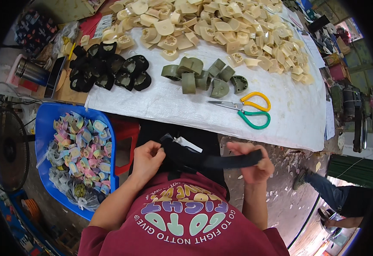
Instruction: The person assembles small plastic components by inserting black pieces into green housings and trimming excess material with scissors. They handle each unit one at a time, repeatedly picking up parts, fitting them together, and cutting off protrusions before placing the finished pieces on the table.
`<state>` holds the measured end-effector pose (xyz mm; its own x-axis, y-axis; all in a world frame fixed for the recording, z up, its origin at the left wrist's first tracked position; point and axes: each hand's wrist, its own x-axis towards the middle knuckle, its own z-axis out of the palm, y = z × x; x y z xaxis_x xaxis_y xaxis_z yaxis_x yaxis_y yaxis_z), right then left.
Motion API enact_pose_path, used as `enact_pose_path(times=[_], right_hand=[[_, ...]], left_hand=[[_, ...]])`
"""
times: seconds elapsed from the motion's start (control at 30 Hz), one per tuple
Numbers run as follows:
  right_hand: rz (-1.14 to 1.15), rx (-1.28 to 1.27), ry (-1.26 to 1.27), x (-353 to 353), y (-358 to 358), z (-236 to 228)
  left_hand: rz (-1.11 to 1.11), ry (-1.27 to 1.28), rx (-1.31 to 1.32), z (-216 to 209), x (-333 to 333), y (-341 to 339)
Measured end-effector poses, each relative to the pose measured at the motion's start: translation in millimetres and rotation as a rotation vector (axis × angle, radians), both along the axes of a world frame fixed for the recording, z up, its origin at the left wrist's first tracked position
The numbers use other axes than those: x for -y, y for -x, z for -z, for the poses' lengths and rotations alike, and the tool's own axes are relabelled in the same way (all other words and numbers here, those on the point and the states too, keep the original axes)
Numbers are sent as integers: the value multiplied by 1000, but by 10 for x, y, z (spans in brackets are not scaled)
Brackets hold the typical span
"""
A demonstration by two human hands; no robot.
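Observation:
A long black strap (225, 161) stretches across my lap, apparently of fabric. My left hand (149, 158) is closed on its left end, fingers pinched together. At the other end, my right hand (257, 167) is closed around the strap, with the strap's tip beside the thumb. A small white tag (190, 145) lies by the strap near my left hand. Ahead on the table rest open scissors (239, 105) with one yellow and one green handle. Behind them sit several olive-green curved pieces (189, 83).
A white sheet (152, 104) covers the table, bearing a big heap of cream moulded pieces (242, 30) and a black cluster (105, 68). A blue bin (40, 141) of pastel pieces stands left, near a fan (7, 149). Another person (344, 196) is at right.

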<state>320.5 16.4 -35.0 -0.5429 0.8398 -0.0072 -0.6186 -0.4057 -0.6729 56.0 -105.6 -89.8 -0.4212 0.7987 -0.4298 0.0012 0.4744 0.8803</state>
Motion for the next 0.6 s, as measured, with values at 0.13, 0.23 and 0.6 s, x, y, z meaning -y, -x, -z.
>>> enact_pose_path(times=[0.13,0.23,0.6], right_hand=[[146,-213,8,-117,-414,-19],[235,-34,-11,-187,-498,-157],[-17,494,-120,-426,429,-405]], left_hand=[[93,-50,-276,79,136,57],[208,-10,-438,-25,105,146],[153,-440,-671,-849,-1217,83]])
